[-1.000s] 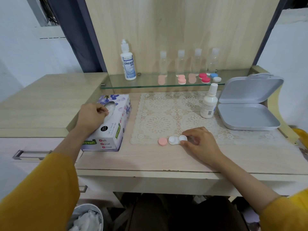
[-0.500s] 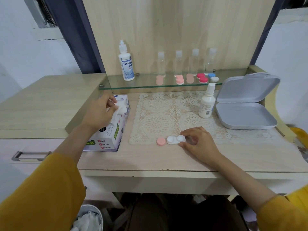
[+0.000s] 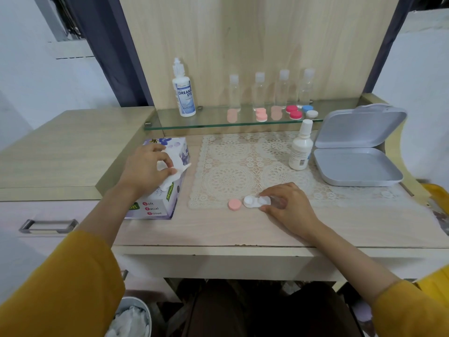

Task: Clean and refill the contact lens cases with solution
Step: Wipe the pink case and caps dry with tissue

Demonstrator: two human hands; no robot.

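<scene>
A white contact lens case (image 3: 255,201) lies open on the desk at the front edge of the lace mat, and my right hand (image 3: 286,205) pinches its right end. A loose pink cap (image 3: 234,205) sits just left of it. My left hand (image 3: 148,169) hovers over the tissue box (image 3: 161,188) and pinches a white tissue (image 3: 173,172) partly pulled out of it. The Dream Eye solution bottle (image 3: 184,93) stands on the glass shelf. More lens cases, pink (image 3: 261,114), red (image 3: 294,112) and blue-white (image 3: 309,111), lie on that shelf.
A small white bottle (image 3: 301,148) stands on the lace mat (image 3: 243,164) next to an open grey box (image 3: 357,164). Several clear empty bottles (image 3: 271,91) line the shelf's back. A bin with used tissue (image 3: 131,319) is below the desk at the left.
My left hand has lifted from the tissue box's slot, drawing a tissue up and to the right. My right hand has stayed on the lens case.
</scene>
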